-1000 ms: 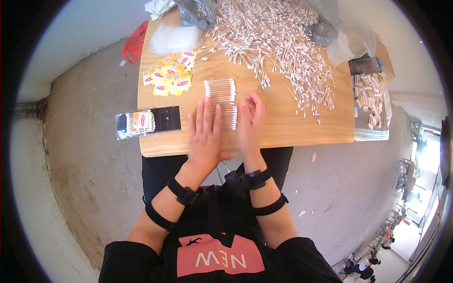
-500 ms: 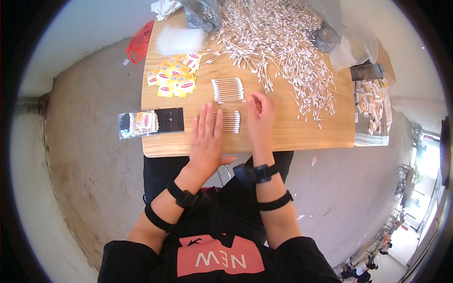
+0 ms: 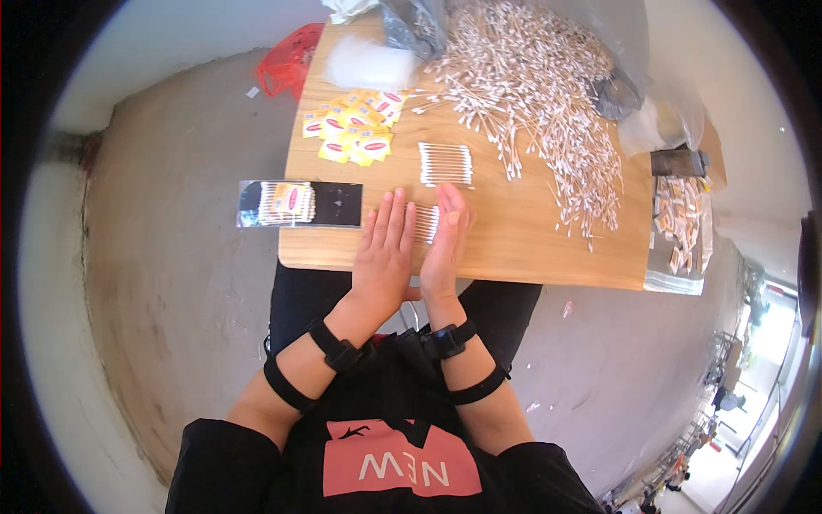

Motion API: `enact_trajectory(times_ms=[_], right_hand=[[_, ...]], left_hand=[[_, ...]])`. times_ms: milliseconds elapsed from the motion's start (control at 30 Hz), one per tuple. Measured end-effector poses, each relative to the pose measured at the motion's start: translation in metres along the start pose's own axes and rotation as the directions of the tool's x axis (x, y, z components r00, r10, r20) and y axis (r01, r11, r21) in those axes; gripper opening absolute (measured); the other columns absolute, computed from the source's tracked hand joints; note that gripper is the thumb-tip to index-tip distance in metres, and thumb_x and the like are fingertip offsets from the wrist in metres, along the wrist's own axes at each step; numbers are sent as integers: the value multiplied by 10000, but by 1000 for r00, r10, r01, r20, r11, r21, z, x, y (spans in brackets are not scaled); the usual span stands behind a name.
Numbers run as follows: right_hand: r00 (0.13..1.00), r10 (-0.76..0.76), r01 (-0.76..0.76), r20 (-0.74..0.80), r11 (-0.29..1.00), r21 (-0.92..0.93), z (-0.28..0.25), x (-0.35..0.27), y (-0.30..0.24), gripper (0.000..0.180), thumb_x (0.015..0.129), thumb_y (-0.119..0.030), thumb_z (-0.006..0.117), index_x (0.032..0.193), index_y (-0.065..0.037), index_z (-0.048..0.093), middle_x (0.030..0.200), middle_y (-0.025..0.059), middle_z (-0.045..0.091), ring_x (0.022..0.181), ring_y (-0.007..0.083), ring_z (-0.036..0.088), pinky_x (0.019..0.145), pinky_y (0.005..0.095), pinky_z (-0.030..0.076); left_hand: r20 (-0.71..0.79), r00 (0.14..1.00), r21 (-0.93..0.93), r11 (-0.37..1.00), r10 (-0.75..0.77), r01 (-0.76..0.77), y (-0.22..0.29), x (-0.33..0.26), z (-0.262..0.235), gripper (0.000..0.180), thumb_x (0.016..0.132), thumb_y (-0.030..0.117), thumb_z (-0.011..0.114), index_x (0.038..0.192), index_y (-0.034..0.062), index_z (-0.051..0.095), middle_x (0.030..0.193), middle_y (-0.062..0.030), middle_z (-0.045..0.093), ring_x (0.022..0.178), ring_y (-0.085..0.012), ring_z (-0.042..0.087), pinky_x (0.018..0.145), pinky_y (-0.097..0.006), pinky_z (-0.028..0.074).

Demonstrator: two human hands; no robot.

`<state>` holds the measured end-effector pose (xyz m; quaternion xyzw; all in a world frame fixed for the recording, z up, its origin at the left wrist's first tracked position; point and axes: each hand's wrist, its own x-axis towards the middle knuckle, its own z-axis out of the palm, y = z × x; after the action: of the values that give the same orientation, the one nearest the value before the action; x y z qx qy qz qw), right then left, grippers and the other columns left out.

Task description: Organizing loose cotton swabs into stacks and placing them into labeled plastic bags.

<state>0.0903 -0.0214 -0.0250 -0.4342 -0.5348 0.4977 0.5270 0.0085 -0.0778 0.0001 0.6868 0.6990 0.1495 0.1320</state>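
A short row of cotton swabs (image 3: 427, 224) lies side by side near the table's front edge, partly hidden between my hands. My left hand (image 3: 384, 257) rests flat with fingers stretched out at the row's left end. On its edge, fingers straight, my right hand (image 3: 447, 244) stands against the right end. Just beyond them lies a second neat row of cotton swabs (image 3: 445, 164), touched by neither hand. Left of my left hand, a clear packet of cotton swabs with a yellow card (image 3: 289, 202) lies on a black strip (image 3: 338, 206) that overlaps the table's left edge.
A large heap of loose cotton swabs (image 3: 539, 94) covers the far right of the wooden table (image 3: 531, 248). Yellow cards (image 3: 355, 128) and clear plastic film (image 3: 371, 64) lie far left. A red bag (image 3: 291, 62) hangs beyond the left edge; small packets (image 3: 681, 214) lie at the right.
My right hand has moved left and nearer, from beside the rows to the near row's right end, its curled fingers now straightened. My left hand stays by the row. The view has shifted slightly.
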Motion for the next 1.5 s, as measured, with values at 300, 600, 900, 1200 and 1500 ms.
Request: enact_trajectory(times_ms=[300, 600, 900, 1200, 1500], right_hand=[[986, -84, 113, 145, 972, -208, 58, 0, 1, 415, 1012, -269, 341, 1286, 23, 452, 1284, 207, 441, 1229, 343, 386, 1080, 428, 266], [944, -263, 325, 202, 620, -714, 72, 25, -16, 392, 874, -27, 497, 1265, -5, 481, 1253, 182, 441, 1218, 363, 398, 1068, 490, 282], [863, -274, 500, 424, 342, -796, 85, 33, 8, 413, 874, -46, 513, 1286, -39, 488, 1245, 144, 428, 1303, 330, 359, 1133, 524, 210], [860, -200, 511, 470, 349, -786, 90, 33, 10, 409, 870, -32, 498, 1278, -57, 505, 1243, 125, 433, 1308, 310, 367, 1141, 519, 205], [854, -188, 520, 486, 352, -778, 89, 35, 6, 392, 852, -39, 513, 1243, -40, 533, 1240, 124, 441, 1305, 308, 367, 1139, 513, 214]], left_hand=[[64, 989, 284, 952, -135, 112, -51, -8, -20, 1148, 634, 476, 783, 1483, -29, 197, 1576, -187, 130, 1476, -305, 74, 1169, -509, 76], [25, 987, 188, 970, -160, 153, -66, -16, -32, 1231, 571, 710, 704, 1464, -18, 271, 1554, -172, 215, 1470, -285, 108, 1165, -540, 39], [20, 976, 68, 975, -216, 214, -77, -32, -70, 1126, 627, 556, 773, 1457, -20, 275, 1551, -190, 199, 1460, -351, 122, 1158, -545, 81], [-86, 537, -897, 299, -840, 325, -189, -30, -40, 433, 879, 307, 696, 1132, -20, 569, 1080, -102, 623, 948, -177, 611, 757, -281, 491], [329, 606, -936, -338, -724, 104, -183, -18, -9, 255, 918, 271, 655, 993, 29, 625, 887, -29, 674, 743, -94, 637, 634, -239, 507]])
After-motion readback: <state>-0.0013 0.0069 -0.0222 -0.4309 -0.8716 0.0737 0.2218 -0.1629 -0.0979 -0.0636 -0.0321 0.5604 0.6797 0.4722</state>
